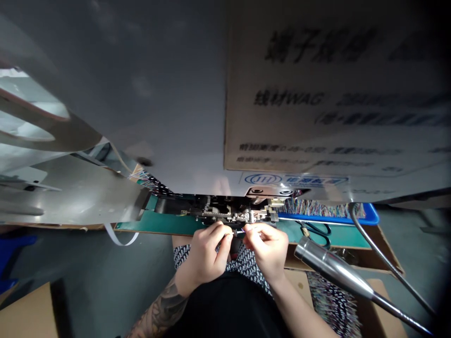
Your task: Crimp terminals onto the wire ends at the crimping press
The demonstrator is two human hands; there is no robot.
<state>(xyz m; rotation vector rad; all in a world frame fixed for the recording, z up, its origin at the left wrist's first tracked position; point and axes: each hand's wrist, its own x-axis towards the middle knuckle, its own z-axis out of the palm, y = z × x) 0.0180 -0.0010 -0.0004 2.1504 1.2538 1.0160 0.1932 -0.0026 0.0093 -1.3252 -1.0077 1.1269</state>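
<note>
My left hand (210, 251) is closed in a pinch, just in front of the metal working parts (246, 216) of a machine. What its fingertips hold, if anything, is too small to make out. Close beside it on the right, my right hand (267, 246) pinches a thin wire (241, 231), of which a short bit shows in the small gap between the hands. The rest of that wire is hidden by the fingers. The large grey machine housing (169, 117) hangs directly above both hands, with a printed label (334, 94) on its face.
A blue tray (371, 215) full of many-coloured wires stands on the green tabletop (158, 225) at the right. Dark-handled scissors (317, 230) lie before it. A metal lamp (334, 267) on a flexible neck reaches in from the right. Below, a bundle of wires (333, 300) rests in a cardboard box.
</note>
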